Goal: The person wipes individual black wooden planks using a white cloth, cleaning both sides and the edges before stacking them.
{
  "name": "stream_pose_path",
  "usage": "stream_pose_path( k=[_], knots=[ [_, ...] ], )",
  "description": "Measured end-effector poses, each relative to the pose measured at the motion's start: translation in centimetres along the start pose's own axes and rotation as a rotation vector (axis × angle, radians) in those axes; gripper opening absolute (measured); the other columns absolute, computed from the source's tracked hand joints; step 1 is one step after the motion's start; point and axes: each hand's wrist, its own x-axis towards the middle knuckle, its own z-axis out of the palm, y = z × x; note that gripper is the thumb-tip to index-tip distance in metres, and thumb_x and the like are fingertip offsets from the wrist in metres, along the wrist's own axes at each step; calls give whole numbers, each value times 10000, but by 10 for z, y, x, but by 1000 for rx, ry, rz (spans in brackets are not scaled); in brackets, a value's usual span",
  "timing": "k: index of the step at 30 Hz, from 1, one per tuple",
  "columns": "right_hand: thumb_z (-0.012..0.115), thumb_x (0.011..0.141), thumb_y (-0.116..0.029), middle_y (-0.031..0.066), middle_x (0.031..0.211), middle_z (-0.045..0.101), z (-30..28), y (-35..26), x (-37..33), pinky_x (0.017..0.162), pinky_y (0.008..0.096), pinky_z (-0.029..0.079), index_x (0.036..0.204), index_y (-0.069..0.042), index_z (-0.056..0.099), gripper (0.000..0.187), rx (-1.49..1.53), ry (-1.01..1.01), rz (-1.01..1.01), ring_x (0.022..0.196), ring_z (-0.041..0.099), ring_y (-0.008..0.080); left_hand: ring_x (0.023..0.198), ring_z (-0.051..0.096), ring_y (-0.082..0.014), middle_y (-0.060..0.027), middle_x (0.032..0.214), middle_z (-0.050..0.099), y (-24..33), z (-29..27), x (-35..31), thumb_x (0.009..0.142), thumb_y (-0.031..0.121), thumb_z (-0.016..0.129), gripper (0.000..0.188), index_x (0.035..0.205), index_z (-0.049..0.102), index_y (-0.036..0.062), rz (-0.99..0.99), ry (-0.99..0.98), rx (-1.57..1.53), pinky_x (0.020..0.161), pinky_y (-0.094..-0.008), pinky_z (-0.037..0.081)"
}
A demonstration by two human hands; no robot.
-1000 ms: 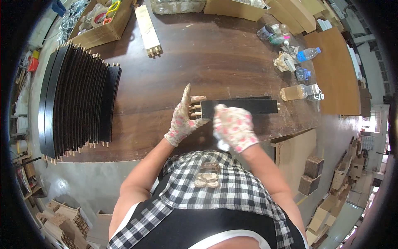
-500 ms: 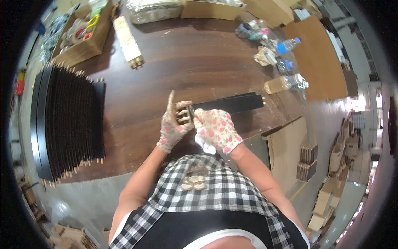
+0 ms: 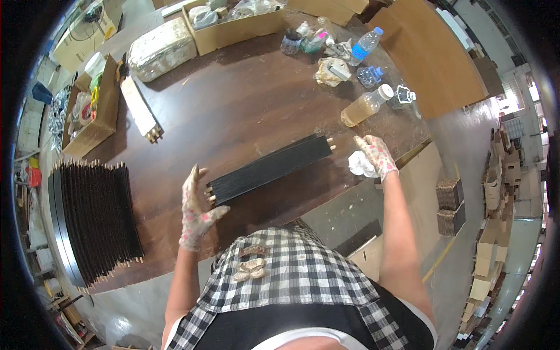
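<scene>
A black flat slat (image 3: 271, 169), possibly several stacked, lies slantwise on the brown table, with light wooden pegs sticking out at both ends. Beside its left end my left hand (image 3: 197, 213), in a flower-printed glove, is open with thumb and fingers spread; nothing is in it. My right hand (image 3: 379, 156), gloved alike, is off the slat's right end near the table edge. A crumpled white cloth (image 3: 361, 165) hangs from its curled fingers. At the left, a long row of similar black slats (image 3: 96, 221) stands packed together, pegs showing along both sides.
Bottles stand at the right: one with amber liquid (image 3: 360, 111) and a blue-labelled one (image 3: 367, 45). A white-wrapped bundle (image 3: 139, 108) lies at the back left, near an open carton (image 3: 104, 119). A plastic-wrapped package (image 3: 162, 49) sits at the back.
My hands, which were together at the slats' left end, have moved apart. The right one has gone right with the white cloth. The slats now lie flat, further left; the view has turned.
</scene>
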Motion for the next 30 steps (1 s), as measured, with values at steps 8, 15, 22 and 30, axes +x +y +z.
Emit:
stream_pose_path(
  k=[8, 15, 22, 30],
  knots=[
    [618, 910, -162, 66, 825, 633, -106, -20, 25, 615, 308, 531, 980, -79, 618, 109, 1394, 580, -211, 704, 622, 167, 1242, 470, -319, -103, 1287, 551, 54, 60, 20, 662, 213, 775, 650, 1264, 564, 90, 344, -184, 1209, 1042, -458, 363],
    [643, 855, -401, 125, 1144, 585, -65, -37, 61, 913, 406, 452, 1124, -113, 654, 394, -308, 701, -370, 1071, 556, 277, 1124, 538, -305, -104, 1212, 578, 43, 75, 24, 658, 108, 753, 552, 1187, 603, 77, 369, -142, 1186, 973, -445, 402],
    [685, 823, -351, 145, 1001, 670, -86, 1, 90, 824, 396, 520, 1069, -109, 680, 344, -203, 737, -576, 889, 652, 306, 1108, 538, -311, -109, 1201, 573, 44, 80, 24, 683, 114, 726, 535, 1200, 592, 80, 431, -101, 1222, 963, -449, 402],
    [628, 898, -269, 52, 905, 650, -31, 99, 101, 495, 275, 508, 1061, -38, 626, 283, 1815, 333, -44, 624, 600, 163, 1113, 547, -290, -77, 1201, 591, 39, 77, 23, 659, 187, 755, 545, 1181, 613, 117, 404, -76, 1204, 971, -457, 402]
  ],
)
